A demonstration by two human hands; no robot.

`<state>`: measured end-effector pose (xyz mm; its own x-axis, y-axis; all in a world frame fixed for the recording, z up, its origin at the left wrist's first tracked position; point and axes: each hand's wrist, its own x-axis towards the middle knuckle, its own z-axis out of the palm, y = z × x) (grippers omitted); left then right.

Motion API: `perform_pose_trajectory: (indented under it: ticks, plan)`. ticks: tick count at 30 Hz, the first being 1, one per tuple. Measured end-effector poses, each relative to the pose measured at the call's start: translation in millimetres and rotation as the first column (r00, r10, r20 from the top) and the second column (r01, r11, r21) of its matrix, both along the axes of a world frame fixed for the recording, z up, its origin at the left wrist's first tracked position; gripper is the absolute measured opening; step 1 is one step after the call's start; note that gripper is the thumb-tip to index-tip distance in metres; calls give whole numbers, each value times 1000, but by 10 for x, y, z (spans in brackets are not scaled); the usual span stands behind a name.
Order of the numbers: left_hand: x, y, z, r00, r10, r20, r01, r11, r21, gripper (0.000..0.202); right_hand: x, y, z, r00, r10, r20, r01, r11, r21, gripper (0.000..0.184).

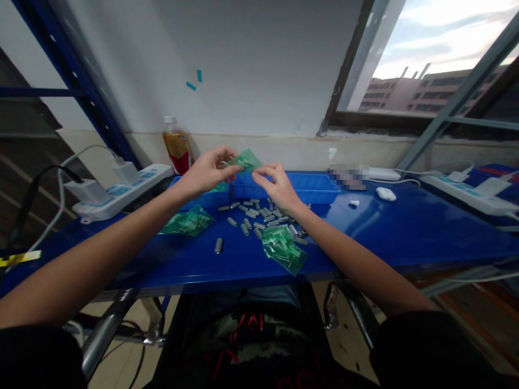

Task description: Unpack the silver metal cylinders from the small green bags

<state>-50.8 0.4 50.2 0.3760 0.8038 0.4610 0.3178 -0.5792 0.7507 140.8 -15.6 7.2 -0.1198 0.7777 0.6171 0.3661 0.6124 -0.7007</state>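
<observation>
A small translucent green plastic bag [248, 159] is held up above the back of the blue table. My left hand [213, 170] is closed on the bag's left side, thumb against fingers. At its lower right corner, the fingers of my right hand [279, 188] pinch the bag's edge. Below the hands lie several short metal cylinders [245, 229], scattered in a loose pile. Another green bag [284, 248] with small parts inside rests at the front of the pile, near my right forearm. A further filled green bag [188, 220] lies to the left, by my left forearm.
Blue trays [318, 186] stand along the wall, partly behind my hands. A drink bottle [177, 147] and a white power strip [121, 193] are at left. Earbuds case [385, 193], a loose earbud [354, 203] and another power strip [466, 192] are at right.
</observation>
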Motion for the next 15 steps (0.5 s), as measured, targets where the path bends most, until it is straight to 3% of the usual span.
perform_pose_trajectory:
  ticks: [4, 8, 11, 15]
  plan:
    - [7, -86, 42, 963, 51, -266, 6, 978, 209, 29, -19, -7, -37, 985, 86, -150, -113, 976, -186, 52]
    - [72, -152, 33, 923, 95, -372, 26, 951, 308, 19, -33, -37, -53, 936, 159, -316, -265, 905, -331, 61]
    - [121, -117, 11, 919, 129, -372, 12, 935, 354, 17, -12, -58, -21, 910, 182, -373, -331, 861, -387, 61]
    - [169, -49, -25, 909, 126, -397, 50, 913, 405, 20, 14, -21, -15, 891, 101, -442, -307, 853, -422, 45]
